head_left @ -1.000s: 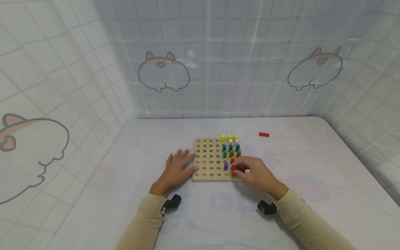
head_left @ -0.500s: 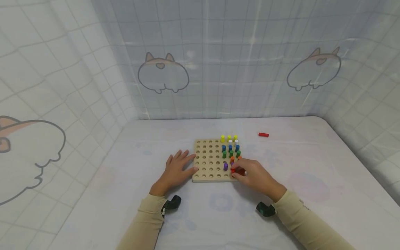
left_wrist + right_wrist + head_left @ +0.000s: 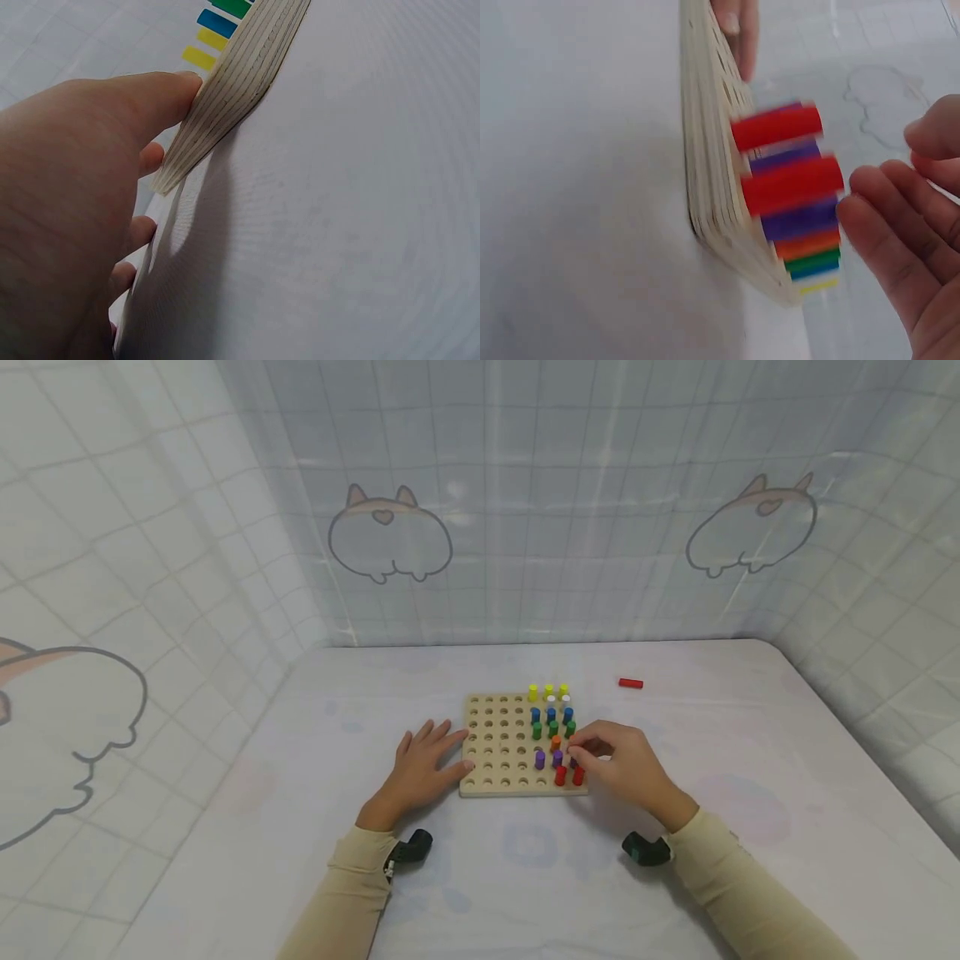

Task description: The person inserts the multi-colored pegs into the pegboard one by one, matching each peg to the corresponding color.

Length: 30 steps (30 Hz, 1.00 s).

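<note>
A wooden pegboard (image 3: 505,791) lies on the table in the head view, with upright pegs in its right-hand columns. Two red pegs (image 3: 793,184) stand in the front row, with purple pegs (image 3: 540,761) behind them. An orange peg (image 3: 556,744) and rows of green, blue, white and yellow pegs follow farther back. My right hand (image 3: 624,768) hovers over the board's right edge; its thumb and fingers are apart, holding nothing. It partly hides the pegs there. My left hand (image 3: 422,767) lies spread at the board's left side, its thumb (image 3: 176,91) touching the edge.
A loose red peg (image 3: 631,683) lies on its side on the table beyond the board's right back corner. White tiled-pattern curtains (image 3: 555,527) enclose the back and both sides. Dark wrist devices (image 3: 647,849) sit at both cuffs.
The right hand has let go of a red peg, which now stands in the front row beside another. That hand has risen slightly back and to the right. The left hand has stayed put.
</note>
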Tool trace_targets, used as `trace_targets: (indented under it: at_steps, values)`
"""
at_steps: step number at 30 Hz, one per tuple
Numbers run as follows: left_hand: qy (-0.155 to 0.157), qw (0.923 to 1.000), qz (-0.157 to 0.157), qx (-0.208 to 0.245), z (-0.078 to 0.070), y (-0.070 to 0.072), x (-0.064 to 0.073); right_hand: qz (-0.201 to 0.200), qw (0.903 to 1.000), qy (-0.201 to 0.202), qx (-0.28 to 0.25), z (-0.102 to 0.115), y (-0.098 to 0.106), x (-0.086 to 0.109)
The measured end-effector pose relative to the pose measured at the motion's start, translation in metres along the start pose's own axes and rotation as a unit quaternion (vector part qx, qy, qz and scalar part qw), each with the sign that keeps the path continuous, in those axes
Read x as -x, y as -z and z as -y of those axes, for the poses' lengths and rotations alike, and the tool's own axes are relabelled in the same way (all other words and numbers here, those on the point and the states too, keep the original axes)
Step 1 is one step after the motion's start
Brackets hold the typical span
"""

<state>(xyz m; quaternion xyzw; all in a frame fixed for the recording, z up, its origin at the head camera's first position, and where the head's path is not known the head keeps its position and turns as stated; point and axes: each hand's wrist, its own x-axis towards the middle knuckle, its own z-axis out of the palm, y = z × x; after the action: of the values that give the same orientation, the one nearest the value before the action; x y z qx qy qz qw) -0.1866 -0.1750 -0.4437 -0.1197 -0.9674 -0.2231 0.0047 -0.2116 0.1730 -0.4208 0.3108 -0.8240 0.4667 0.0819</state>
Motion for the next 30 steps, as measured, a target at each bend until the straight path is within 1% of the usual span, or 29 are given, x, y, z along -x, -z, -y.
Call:
trace_targets:
  at_steps: [4, 8, 11, 12, 15, 17, 20, 25, 30]
  values:
    - [0.0, 1.0, 0.0, 0.0, 0.0, 0.0, -0.001, -0.022, 0.9983, -0.051, -0.017, -0.011, 0.009, -0.004]
    - [-0.001, 1.0, 0.001, 0.001, -0.001, -0.002, -0.002, -0.034, 0.9933, -0.105, -0.034, -0.028, 0.017, -0.009]
    - [0.001, 1.0, 0.003, -0.003, -0.001, -0.003, -0.001, -0.039, 0.9896, -0.135, -0.029, -0.043, 0.022, -0.012]
    - [0.001, 1.0, 0.003, -0.003, -0.001, -0.002, -0.001, -0.045, 0.9883, -0.143, -0.028, -0.048, 0.023, -0.014]
    - [-0.001, 1.0, 0.002, -0.005, -0.001, -0.002, 0.0, -0.072, 0.9838, -0.164, 0.001, -0.063, 0.028, -0.018]
    - [-0.003, 1.0, -0.003, -0.003, 0.0, 0.0, 0.001, -0.097, 0.98, -0.173, 0.012, -0.072, 0.032, -0.023]
    - [-0.002, 1.0, -0.004, -0.003, 0.002, 0.002, 0.002, -0.121, 0.9745, -0.187, 0.029, -0.084, 0.038, -0.03]
    - [0.003, 1.0, -0.003, 0.005, 0.002, 0.001, 0.004, -0.125, 0.9656, -0.225, 0.039, -0.099, 0.047, -0.036]
    - [0.0, 1.0, -0.008, 0.005, 0.002, -0.004, 0.005, -0.125, 0.9562, -0.262, 0.031, -0.109, 0.055, -0.042]
